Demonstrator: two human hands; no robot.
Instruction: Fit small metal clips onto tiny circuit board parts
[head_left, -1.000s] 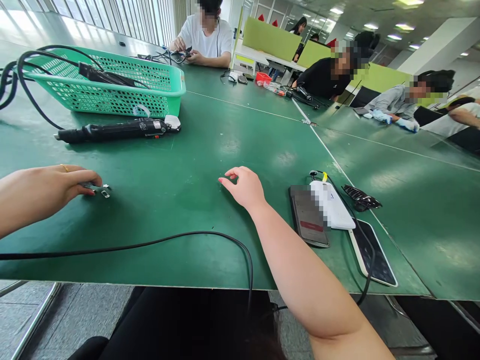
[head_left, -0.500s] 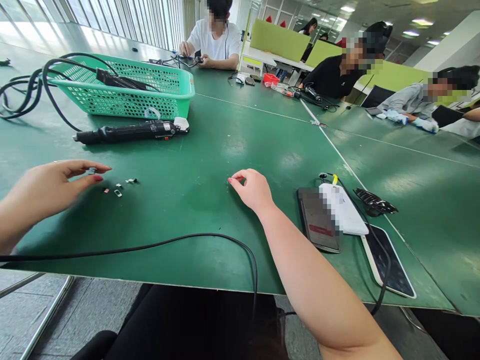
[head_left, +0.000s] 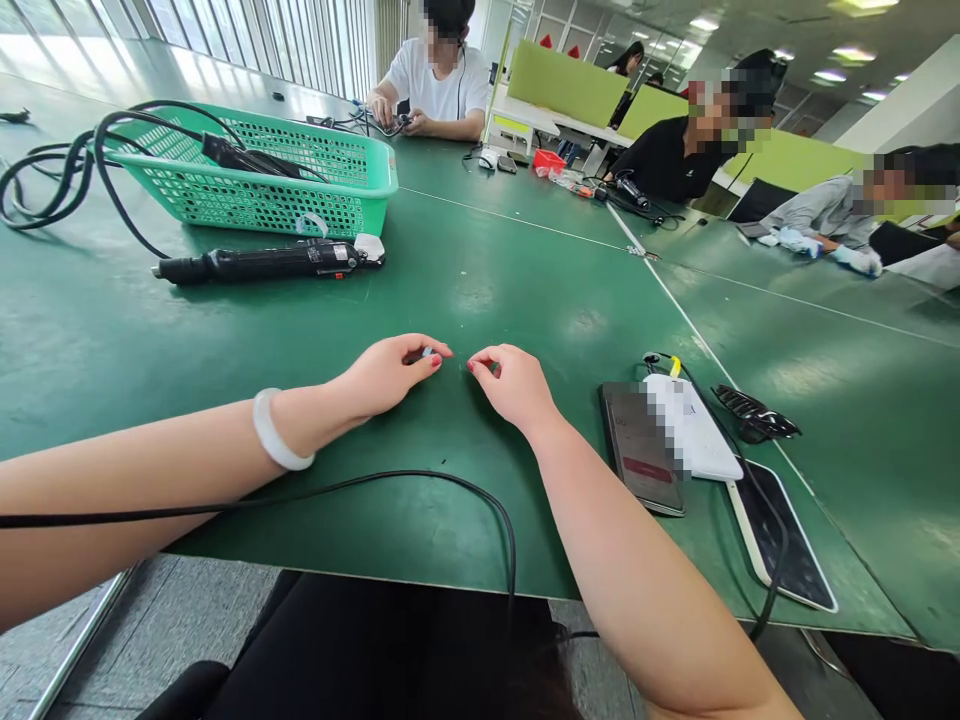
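My left hand (head_left: 386,375), with a white bracelet (head_left: 271,432) at the wrist, is over the middle of the table (head_left: 300,335). Its thumb and fingers are closed on a small pale piece (head_left: 427,352), mostly hidden by the fingers. Just to the right, my right hand (head_left: 514,385) has thumb and fingertips pinched together. Whatever it may hold is too small or hidden to name. The fingertips of both hands face each other with a narrow gap between. A black cable (head_left: 360,477) runs along the table in front of me, passing over my left forearm.
A green basket (head_left: 375,190) with a black cabled device stands far left. Before it lies a black electric screwdriver (head_left: 262,262). At right lie a phone (head_left: 637,440), a white power bank (head_left: 701,435), another phone (head_left: 787,540) and a black claw clip (head_left: 754,412). Several people sit across the table.
My left hand has moved right with the small pale piece, from the table's left side to beside my right hand. The small parts that lay near it no longer show. My right hand has barely moved.
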